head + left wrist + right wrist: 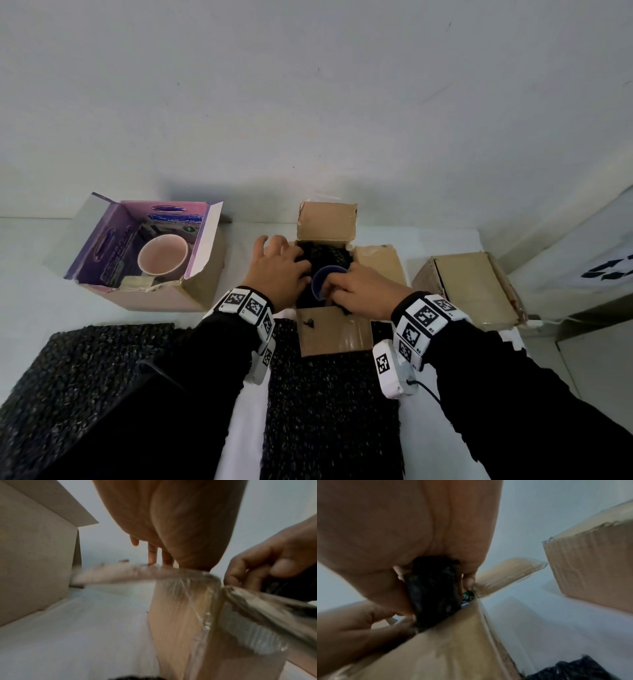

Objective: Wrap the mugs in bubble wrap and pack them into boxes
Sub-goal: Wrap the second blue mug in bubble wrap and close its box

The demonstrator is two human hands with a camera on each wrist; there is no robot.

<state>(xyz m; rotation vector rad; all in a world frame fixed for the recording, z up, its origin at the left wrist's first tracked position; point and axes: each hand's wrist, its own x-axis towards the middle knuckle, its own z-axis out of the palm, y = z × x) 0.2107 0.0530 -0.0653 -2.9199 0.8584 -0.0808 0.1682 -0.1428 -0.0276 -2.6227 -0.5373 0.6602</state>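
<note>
An open brown cardboard box [325, 222] stands mid-table with its flaps spread. Inside it sits a blue mug [323, 279] bedded in black bubble wrap [325, 255]. My left hand [284, 267] lies over the box's left side, fingers spread and pressing on the wrap; the left wrist view shows its fingers [152, 553] reaching down behind a flap edge. My right hand [356, 289] is at the mug's right side, fingers curled round a bunch of black wrap [435, 595]. Most of the mug is hidden by wrap and hands.
A purple box [109, 246] at the left holds a bare pink mug [162, 255]. A closed brown box [469, 284] stands at the right. Black bubble wrap sheets [85, 370] lie on the white table near me, one [329, 394] under the box's near flap.
</note>
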